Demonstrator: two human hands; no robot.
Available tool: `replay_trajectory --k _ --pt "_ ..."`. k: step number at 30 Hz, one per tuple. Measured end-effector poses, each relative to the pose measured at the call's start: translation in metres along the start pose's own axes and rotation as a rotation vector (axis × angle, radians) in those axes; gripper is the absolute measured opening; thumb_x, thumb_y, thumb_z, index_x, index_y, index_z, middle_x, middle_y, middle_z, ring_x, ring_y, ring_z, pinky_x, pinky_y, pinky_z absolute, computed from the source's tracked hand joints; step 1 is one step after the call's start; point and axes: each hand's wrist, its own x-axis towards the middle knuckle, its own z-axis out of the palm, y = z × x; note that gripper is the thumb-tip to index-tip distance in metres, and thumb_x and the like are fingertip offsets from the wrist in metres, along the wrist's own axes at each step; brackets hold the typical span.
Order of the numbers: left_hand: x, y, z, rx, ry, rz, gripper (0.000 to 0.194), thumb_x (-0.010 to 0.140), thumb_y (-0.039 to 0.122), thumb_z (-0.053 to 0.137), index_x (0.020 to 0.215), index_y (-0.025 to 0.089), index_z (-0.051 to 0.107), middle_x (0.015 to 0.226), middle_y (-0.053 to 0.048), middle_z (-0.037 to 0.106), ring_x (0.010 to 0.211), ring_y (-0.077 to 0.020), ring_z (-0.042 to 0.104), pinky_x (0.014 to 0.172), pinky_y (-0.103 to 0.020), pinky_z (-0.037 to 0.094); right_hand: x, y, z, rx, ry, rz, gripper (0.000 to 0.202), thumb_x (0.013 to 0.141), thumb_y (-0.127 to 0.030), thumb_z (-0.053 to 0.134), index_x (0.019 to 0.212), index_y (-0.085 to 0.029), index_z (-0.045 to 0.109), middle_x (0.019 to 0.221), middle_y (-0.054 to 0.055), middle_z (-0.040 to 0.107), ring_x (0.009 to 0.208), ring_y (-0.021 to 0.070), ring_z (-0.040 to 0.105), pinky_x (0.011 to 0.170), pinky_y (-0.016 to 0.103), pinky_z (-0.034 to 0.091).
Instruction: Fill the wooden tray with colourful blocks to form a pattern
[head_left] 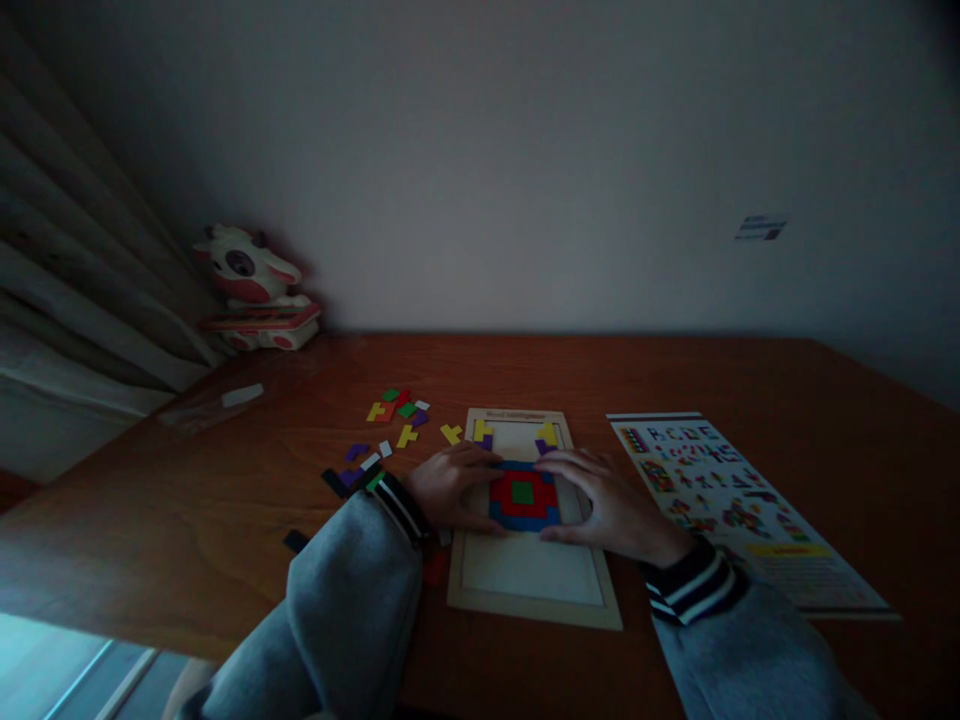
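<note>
A framed wooden puzzle tray (536, 617) lies flat on the table. In its middle is a square block of fitted puzzle pieces (523, 492), with green at the centre, red around it and blue along the edges. My left hand (450, 487) curves around the block's left side, thumb near the front edge and fingers at the back. Mirroring it, my right hand (615, 503) bends around the right side. Both press lightly on the block. Behind it in the tray sit a yellow piece with a purple one (486, 441) at left and another yellow piece (550, 434) with purple at right.
Loose coloured pieces (406, 436) are scattered on the table left of the tray, some close to my left sleeve. A printed pattern sheet (739, 500) lies to the right. At the back left stands a cow-shaped figure (251, 270) near a curtain (67, 290), with clear plastic wrapping (214, 408) before it.
</note>
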Motion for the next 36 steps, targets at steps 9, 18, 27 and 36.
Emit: replay_trajectory --k 9,18,27,36 --pt "-0.001 0.001 0.003 -0.001 0.019 0.001 0.068 0.073 0.059 0.075 0.125 0.017 0.064 0.127 -0.016 0.064 0.115 -0.03 0.061 0.101 -0.045 0.05 0.0 -0.002 0.002 -0.041 -0.004 0.003 0.07 0.073 -0.065 0.071 0.128 -0.024 0.06 0.137 0.013 0.058 0.128 0.0321 0.05 0.107 0.052 0.036" --pt "-0.001 0.0 0.003 -0.007 0.022 0.007 0.07 0.074 0.061 0.074 0.127 0.017 0.062 0.128 -0.016 0.063 0.117 -0.0305 0.06 0.102 -0.047 0.049 0.001 -0.001 0.004 -0.026 -0.003 0.0 0.074 0.072 -0.068 0.07 0.13 -0.024 0.058 0.137 0.012 0.057 0.129 0.032 0.049 0.108 0.053 0.036" --pt "0.0 0.005 -0.002 0.007 -0.003 -0.029 0.071 0.072 0.061 0.076 0.125 0.017 0.063 0.128 -0.016 0.063 0.117 -0.031 0.061 0.102 -0.046 0.05 -0.024 0.011 -0.02 -0.001 0.168 0.037 0.057 0.08 -0.056 0.069 0.129 -0.027 0.059 0.135 0.009 0.059 0.126 0.0294 0.054 0.107 0.05 0.042" --pt "0.0 0.005 0.002 0.014 0.007 -0.01 0.07 0.072 0.061 0.075 0.126 0.017 0.062 0.129 -0.015 0.062 0.119 -0.0314 0.059 0.103 -0.047 0.049 -0.091 0.029 -0.016 -0.116 0.185 0.174 0.047 0.082 -0.05 0.069 0.124 -0.03 0.063 0.132 0.006 0.064 0.123 0.0311 0.058 0.105 0.054 0.047"
